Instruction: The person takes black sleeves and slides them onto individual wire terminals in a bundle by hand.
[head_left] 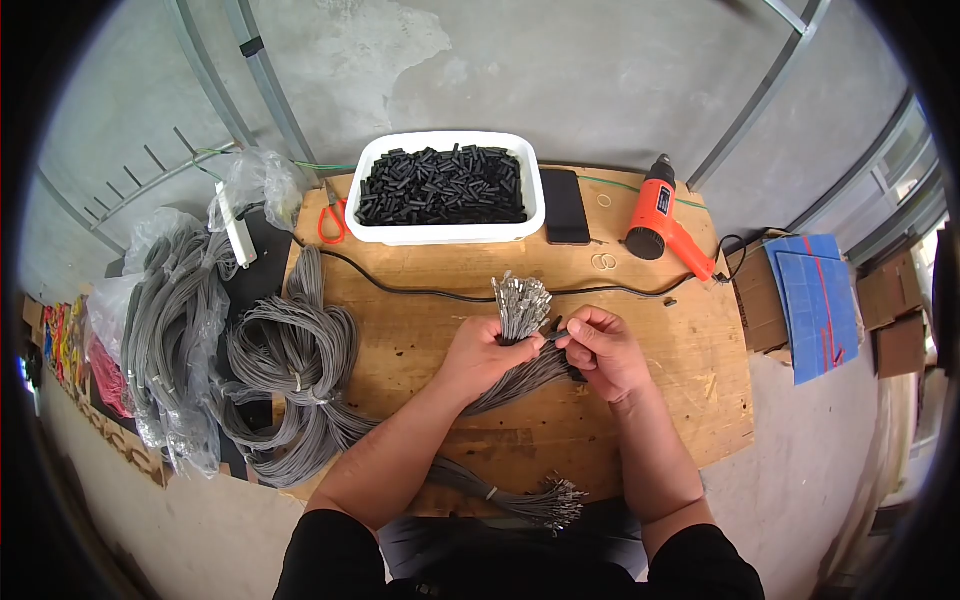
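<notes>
My left hand (487, 352) is wrapped round a bundle of grey cables (522, 312), whose silvery metal ends fan upward above the fist. Close on its right, my right hand (604, 350) pinches a small black sleeve (560, 334) between thumb and fingers, beside the cables. The rest of the held bundle runs down under my hands onto the wooden table (680, 350). Nearer my body lies another tied cable bundle (510, 500) with its metal ends to the right.
Behind are a white tub (440, 236) of black sleeves, a phone (566, 207), red-handled scissors (331, 222) and an orange heat gun (656, 215). A black cord (400, 288) crosses the table. Coiled grey cables (290, 350) lie left.
</notes>
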